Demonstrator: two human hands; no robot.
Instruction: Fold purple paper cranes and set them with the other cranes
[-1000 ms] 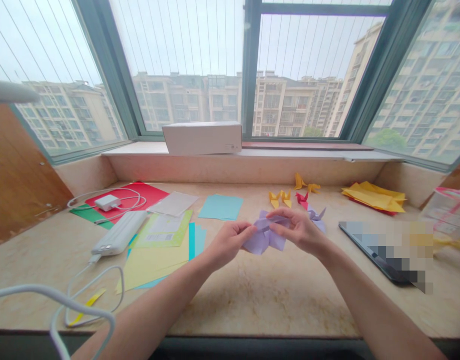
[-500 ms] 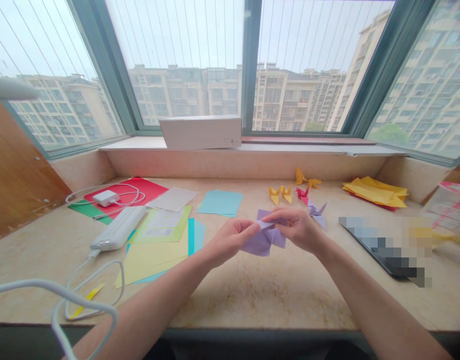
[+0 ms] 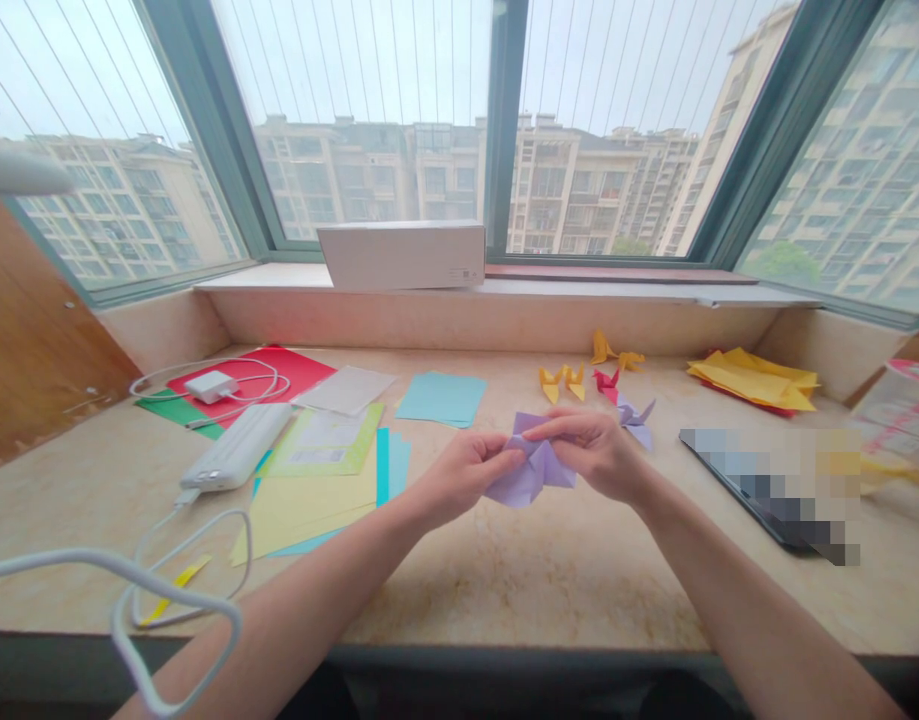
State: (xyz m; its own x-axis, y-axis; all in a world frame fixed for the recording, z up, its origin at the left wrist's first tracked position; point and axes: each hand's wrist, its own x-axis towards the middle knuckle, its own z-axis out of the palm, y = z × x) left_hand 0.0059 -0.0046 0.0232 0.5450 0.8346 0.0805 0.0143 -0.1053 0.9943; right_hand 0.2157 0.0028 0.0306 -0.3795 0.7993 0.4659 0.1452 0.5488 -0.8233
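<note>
Both hands hold one creased sheet of purple origami paper (image 3: 526, 480) above the counter. My left hand (image 3: 474, 468) pinches its left side between thumb and fingers. My right hand (image 3: 590, 450) grips the upper right part, its fingers laid over the top; some of the folds are hidden under them. Just beyond the right hand lies a folded purple paper crane (image 3: 637, 422). Near it are a small red paper crane (image 3: 606, 384) and several yellow paper cranes (image 3: 562, 382).
Blue square sheets (image 3: 442, 398) lie beyond my left hand. Further left are yellow paper (image 3: 309, 510), a white power bank (image 3: 235, 448), a charger (image 3: 211, 387) and a looping white cable (image 3: 121, 565). A phone (image 3: 759, 495) and yellow sheets (image 3: 755, 378) lie right; a white box (image 3: 403, 256) stands on the sill.
The purple paper has shifted slightly in my fingers and its lower flaps sit differently. Both hands keep their hold. The whole view has tilted a little.
</note>
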